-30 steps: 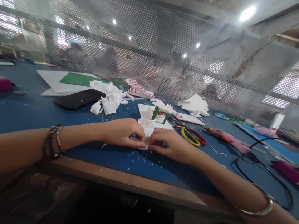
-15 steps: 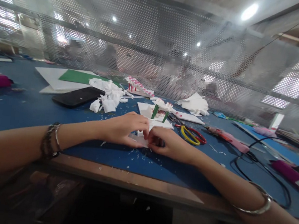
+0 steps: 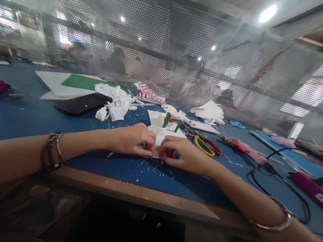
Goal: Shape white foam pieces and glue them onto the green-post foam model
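My left hand point(image 3: 133, 139) and my right hand point(image 3: 182, 154) meet at the middle of the blue table point(image 3: 27, 119), fingertips pinched together on a small white foam piece point(image 3: 156, 145) lying on the surface. Both hands are closed around it and hide most of it. Just behind them stands a small white model with two green legs point(image 3: 173, 119) on a white sheet. White shavings litter the mat under my hands.
A black phone point(image 3: 83, 103) and a heap of white scraps point(image 3: 117, 102) lie at back left, near white and green sheets point(image 3: 78, 81). Yellow and red scissors point(image 3: 207, 145), a pink tool point(image 3: 245, 149) and a black cable point(image 3: 277, 177) lie to the right. Perforated mesh screen point(image 3: 169, 52) behind.
My left hand rose off the white piece half a second ago and has come back down onto it. The right hand has stayed almost still.
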`<action>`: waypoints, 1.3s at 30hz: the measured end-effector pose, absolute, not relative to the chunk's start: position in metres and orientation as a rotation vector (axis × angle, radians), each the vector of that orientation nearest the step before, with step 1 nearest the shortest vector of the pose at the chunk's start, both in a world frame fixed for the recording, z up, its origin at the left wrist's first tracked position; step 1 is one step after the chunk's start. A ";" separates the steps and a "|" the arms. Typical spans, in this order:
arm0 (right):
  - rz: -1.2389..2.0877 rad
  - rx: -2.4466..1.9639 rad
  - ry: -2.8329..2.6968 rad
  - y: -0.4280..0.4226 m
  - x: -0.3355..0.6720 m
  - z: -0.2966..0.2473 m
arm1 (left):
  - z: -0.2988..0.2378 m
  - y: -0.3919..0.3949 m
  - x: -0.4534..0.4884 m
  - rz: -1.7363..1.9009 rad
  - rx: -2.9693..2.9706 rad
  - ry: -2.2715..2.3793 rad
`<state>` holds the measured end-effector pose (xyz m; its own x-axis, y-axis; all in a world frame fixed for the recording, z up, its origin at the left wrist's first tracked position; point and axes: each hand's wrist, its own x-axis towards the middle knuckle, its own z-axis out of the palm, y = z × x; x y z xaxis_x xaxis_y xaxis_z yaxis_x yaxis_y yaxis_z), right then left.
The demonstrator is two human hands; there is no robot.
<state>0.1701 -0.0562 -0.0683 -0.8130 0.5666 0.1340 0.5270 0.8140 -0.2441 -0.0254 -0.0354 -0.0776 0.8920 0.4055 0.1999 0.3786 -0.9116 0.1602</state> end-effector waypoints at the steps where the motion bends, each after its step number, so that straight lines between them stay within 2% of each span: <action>1: 0.261 -0.849 -2.808 -0.056 0.170 -0.069 | -0.077 -0.036 -0.025 0.338 2.928 0.622; 7: 0.142 -0.881 -2.846 -0.055 0.165 -0.070 | -0.077 -0.041 -0.022 0.390 2.924 0.664; 17: 0.254 -0.823 -2.811 -0.054 0.169 -0.069 | -0.080 -0.038 -0.023 0.399 2.893 0.656; 26: -0.023 -0.780 -2.865 -0.061 0.165 -0.070 | -0.079 -0.041 -0.021 0.409 2.969 0.637; 39: 0.186 -0.820 -2.814 -0.055 0.166 -0.071 | -0.079 -0.035 -0.022 0.438 2.748 0.702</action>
<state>0.1658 -0.0550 -0.0706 -0.8249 0.5421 0.1599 0.5163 0.8379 -0.1771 -0.0223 -0.0351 -0.0792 0.8369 0.5007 0.2212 0.4187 -0.8459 0.3304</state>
